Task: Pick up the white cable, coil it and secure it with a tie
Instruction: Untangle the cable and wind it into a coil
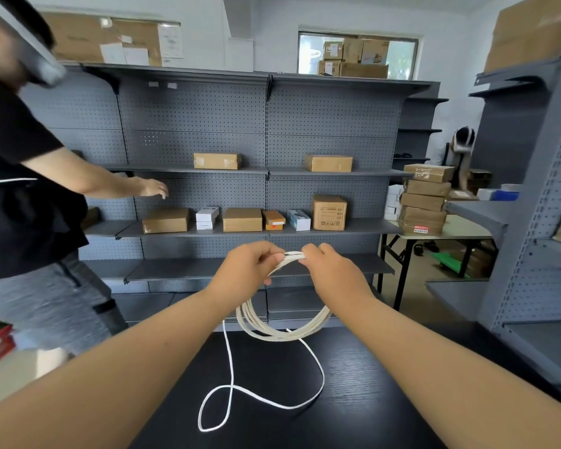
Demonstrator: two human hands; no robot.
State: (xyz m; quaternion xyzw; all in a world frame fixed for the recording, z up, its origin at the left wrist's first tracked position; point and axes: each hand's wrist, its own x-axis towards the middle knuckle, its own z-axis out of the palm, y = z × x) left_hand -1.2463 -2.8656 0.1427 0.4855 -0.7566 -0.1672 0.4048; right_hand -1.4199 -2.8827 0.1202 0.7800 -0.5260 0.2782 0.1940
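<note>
The left hand [249,265] and right hand [332,270] are raised side by side above the far edge of a black table [363,390]. Both grip the top of the coiled cable [280,336]. The fingers of each hand are curled round the bundled turns, with the knuckles facing away from the camera. A short span of the white turns is visible between the two hands, which are close together but not touching.

The coil hangs below the hands as several turns lying close together. Its lower arc is level with the table's far edge. Whether it touches the table cannot be determined. Two loose strands descend from the coil to the tabletop. There they join in a wide curve on the right and cross into a small closed loop at the near left.

Grey pegboard shelving [208,124] stands beyond the table. Cardboard boxes [242,219] and small white cartons [207,217] are on its middle shelves. A second person [17,196] in a black shirt stands at the left, with one hand [154,188] extended toward the shelving. A stack of flat boxes [424,202] stands on a folding table [470,233] at the far right.
</note>
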